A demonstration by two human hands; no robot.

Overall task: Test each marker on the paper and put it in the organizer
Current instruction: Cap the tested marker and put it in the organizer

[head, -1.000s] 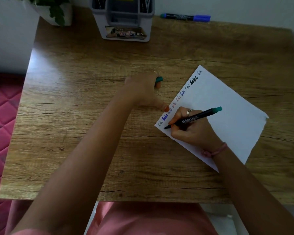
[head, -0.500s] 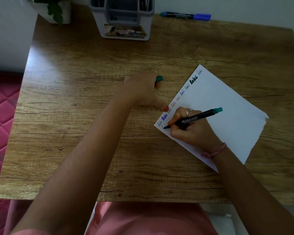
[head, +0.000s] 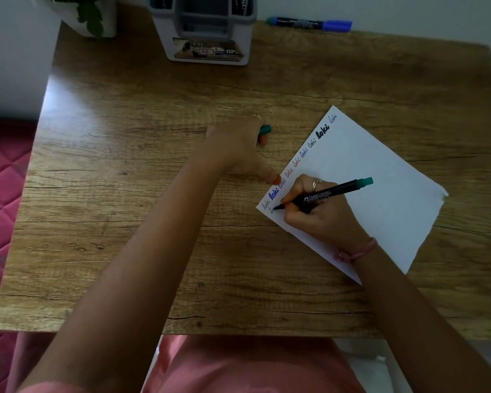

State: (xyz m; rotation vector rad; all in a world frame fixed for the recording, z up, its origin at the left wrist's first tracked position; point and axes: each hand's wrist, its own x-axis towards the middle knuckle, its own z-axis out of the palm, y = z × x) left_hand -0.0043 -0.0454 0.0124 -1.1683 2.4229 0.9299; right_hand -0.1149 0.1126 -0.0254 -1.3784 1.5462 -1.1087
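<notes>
The right hand (head: 321,217) grips a black pen (head: 323,194) with a teal end, fingers curled round the barrel, its tip touching the paper (head: 380,177) at the sheet's 9 o'clock corner, just under a row of small written words running along the sheet's edge toward 1 o'clock. A ring sits on one finger and a pink band (head: 357,251) circles the wrist. The left hand (head: 236,148) lies at 10 o'clock of the right one, its fingers curled round a teal cap (head: 266,129) that pokes out at the far side, while its thumb stretches to 4 o'clock and presses on the counter (head: 125,194) at the paper's edge. The paper lies tilted on the wooden counter, at 3 o'clock from its centre, with a torn corner at the sheet's own 3 o'clock. At the counter's 12 o'clock edge stands a grey organizer (head: 207,29) with dark items in its outer slots; what they are I cannot tell. A blue marker (head: 309,24) lies flat at 1 o'clock, near the organizer but apart from it. A potted plant (head: 88,15) stands at 11 o'clock, beside the organizer. A pink quilted surface (head: 0,208) shows past the counter at 9 o'clock.
</notes>
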